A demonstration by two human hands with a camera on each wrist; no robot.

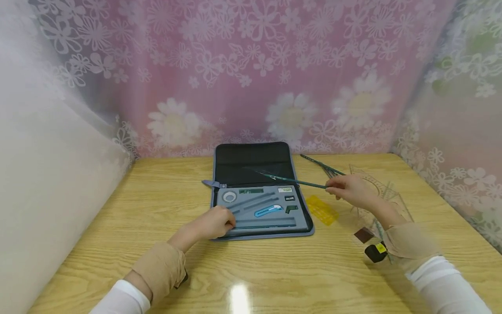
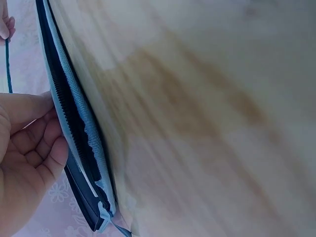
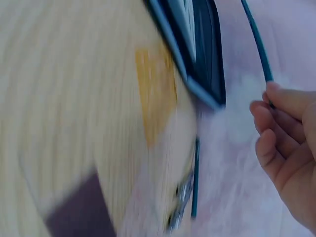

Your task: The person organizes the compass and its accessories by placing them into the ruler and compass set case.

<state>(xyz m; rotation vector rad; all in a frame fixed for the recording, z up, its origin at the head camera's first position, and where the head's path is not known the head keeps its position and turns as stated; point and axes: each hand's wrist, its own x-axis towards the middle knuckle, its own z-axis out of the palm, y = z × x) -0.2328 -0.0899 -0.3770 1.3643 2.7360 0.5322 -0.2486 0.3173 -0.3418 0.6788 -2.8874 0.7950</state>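
Note:
A blue zip case (image 1: 311, 230) lies unfolded on the table, its dark lid against the back. Its grey insert holds a blue cutter (image 1: 268, 211), a white tape roll (image 1: 229, 196), a sharpener (image 1: 289, 198) and an eraser (image 1: 285, 189). At the case's front left, my left hand (image 1: 216, 221) pinches the end of a dark green pencil (image 1: 266, 226) along the front of the insert; in the left wrist view, the rim hides the fingertips. My right hand (image 1: 353, 190) holds another dark green pencil (image 1: 302, 182) by one end, above the case's right side.
Right of the case lies a yellow stencil (image 1: 322, 210). Behind my right hand are several dark green pencils (image 1: 319, 164). Clear drawing templates (image 1: 404, 207) and a dark square (image 1: 364, 235) lie under and beside my right forearm. A flowered curtain (image 1: 251, 87) borders the table's back.

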